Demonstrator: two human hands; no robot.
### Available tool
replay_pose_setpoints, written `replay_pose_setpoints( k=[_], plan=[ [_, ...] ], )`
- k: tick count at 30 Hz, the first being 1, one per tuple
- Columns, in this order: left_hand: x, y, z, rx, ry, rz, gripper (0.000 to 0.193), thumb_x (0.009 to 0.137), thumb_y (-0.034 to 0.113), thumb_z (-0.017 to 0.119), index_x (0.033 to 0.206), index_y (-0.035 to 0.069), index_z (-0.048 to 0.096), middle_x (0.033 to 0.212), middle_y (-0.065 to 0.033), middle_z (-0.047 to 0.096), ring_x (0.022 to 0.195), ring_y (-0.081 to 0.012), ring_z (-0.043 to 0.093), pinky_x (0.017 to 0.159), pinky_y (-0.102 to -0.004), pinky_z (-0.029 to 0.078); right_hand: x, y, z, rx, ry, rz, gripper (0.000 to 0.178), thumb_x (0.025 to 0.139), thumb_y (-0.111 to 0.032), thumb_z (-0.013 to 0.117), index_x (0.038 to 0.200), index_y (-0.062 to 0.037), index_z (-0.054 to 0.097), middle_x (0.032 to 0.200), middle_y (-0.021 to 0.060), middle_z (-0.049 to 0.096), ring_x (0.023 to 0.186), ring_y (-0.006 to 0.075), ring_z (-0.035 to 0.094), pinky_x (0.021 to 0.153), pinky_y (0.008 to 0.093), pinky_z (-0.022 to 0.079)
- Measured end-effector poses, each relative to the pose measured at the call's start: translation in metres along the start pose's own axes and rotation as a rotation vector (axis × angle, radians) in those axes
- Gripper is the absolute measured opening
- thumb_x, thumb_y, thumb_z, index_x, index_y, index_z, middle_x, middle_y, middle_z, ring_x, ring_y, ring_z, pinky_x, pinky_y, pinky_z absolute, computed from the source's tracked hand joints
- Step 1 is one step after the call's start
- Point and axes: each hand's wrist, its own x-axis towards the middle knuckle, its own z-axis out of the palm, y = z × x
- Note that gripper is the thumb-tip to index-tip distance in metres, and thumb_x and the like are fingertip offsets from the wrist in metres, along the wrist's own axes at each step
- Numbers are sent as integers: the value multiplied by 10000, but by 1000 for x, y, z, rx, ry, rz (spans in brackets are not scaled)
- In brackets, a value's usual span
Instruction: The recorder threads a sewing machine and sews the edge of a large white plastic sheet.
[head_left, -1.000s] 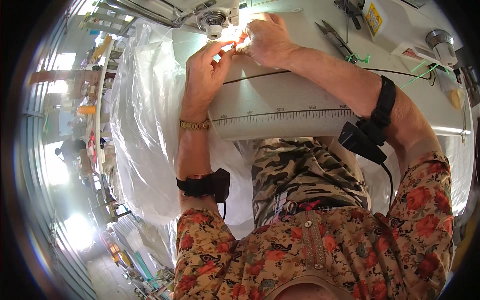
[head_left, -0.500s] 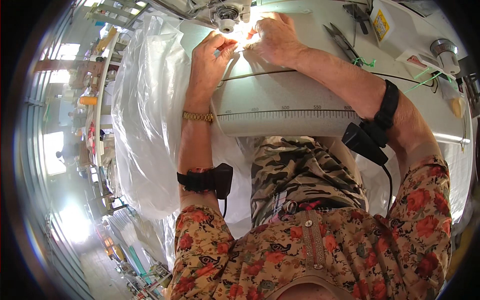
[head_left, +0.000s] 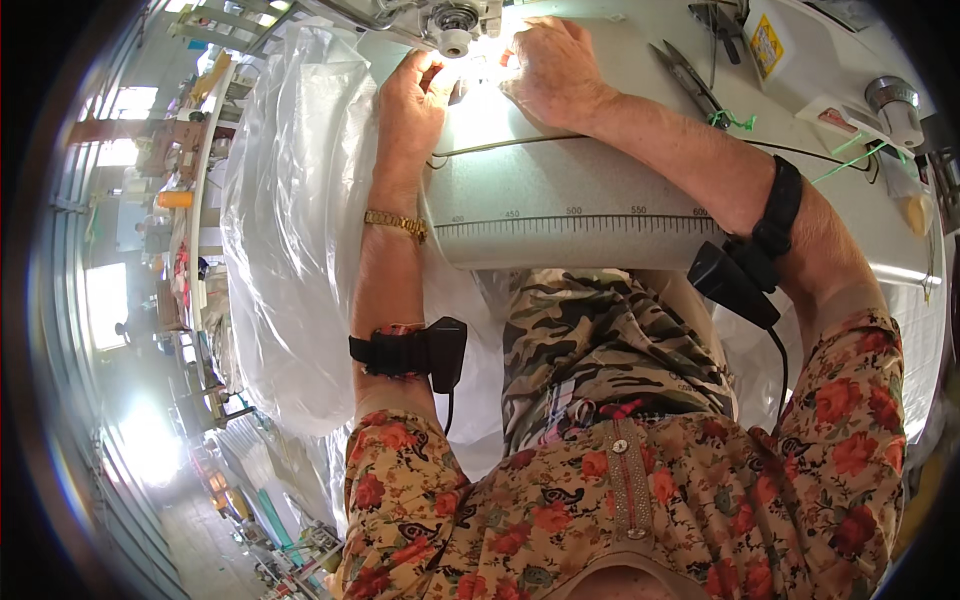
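At the top of the view stands the sewing machine head (head_left: 455,25), its underside lit by a very bright lamp. To the left of the glow, my left hand (head_left: 412,100) has its fingers curled and pinched together. From the other side my right hand (head_left: 555,75) comes in with its fingers closed near the same spot. Glare washes out whatever lies between the fingertips, so I cannot make out what they hold. Both hands rest low over the pale machine table (head_left: 500,185), whose front edge carries a printed ruler scale.
Thread snips (head_left: 690,82) with green thread lie right of my right hand, near a white machine part (head_left: 790,50) with a yellow label. Translucent plastic sheeting (head_left: 295,240) hangs on the left. A dark cord (head_left: 520,142) crosses the table.
My left hand has shifted slightly up and left, so the gap between the two hands is wider. My right hand has barely moved, its fingers still closed.
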Motion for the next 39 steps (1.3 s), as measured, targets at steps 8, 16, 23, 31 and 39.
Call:
replay_pose_setpoints(
  k=[8, 16, 23, 31, 39],
  plan=[
    [2, 4, 1, 69, -44, -107, 95, 860, 94, 628, 897, 10, 604, 812, -87, 657, 735, -165, 638, 684, -300, 510, 1, 3, 4, 54, -3, 43, 241, 750, -228, 667, 928, -66, 649, 1037, 104, 586, 1157, 246, 473, 1030, 419, 280],
    [4, 8, 3, 146, -73, -125, 164, 897, 75, 594, 987, -48, 654, 836, -74, 684, 732, -103, 641, 662, -230, 526, 0, 3, 3, -63, -29, 5, 324, 870, -339, 589, 1026, -61, 648, 988, 112, 616, 1076, 236, 511, 997, 421, 311],
    [3, 8, 4, 108, -84, -110, 155, 899, 51, 583, 991, -57, 647, 856, -74, 677, 741, -104, 637, 687, -236, 540, -3, 5, 1, -5, 20, -19, 318, 854, -307, 595, 1005, -31, 642, 1007, 109, 636, 1068, 230, 529, 997, 420, 309],
    [2, 8, 0, -3, -88, -233, 121, 876, 131, 611, 911, 15, 621, 805, -63, 681, 743, -134, 654, 674, -287, 517, 0, 2, 3, -47, -17, -1, 301, 863, -301, 589, 988, -34, 649, 963, 101, 629, 1057, 216, 521, 994, 420, 309],
    [4, 2, 5, 17, -100, -180, 129, 872, 138, 621, 890, 10, 618, 783, -73, 670, 716, -137, 636, 659, -285, 502, -2, 6, 7, -73, 6, -10, 304, 867, -320, 592, 979, -44, 657, 986, 95, 620, 1062, 217, 506, 995, 422, 307]
  ],
)
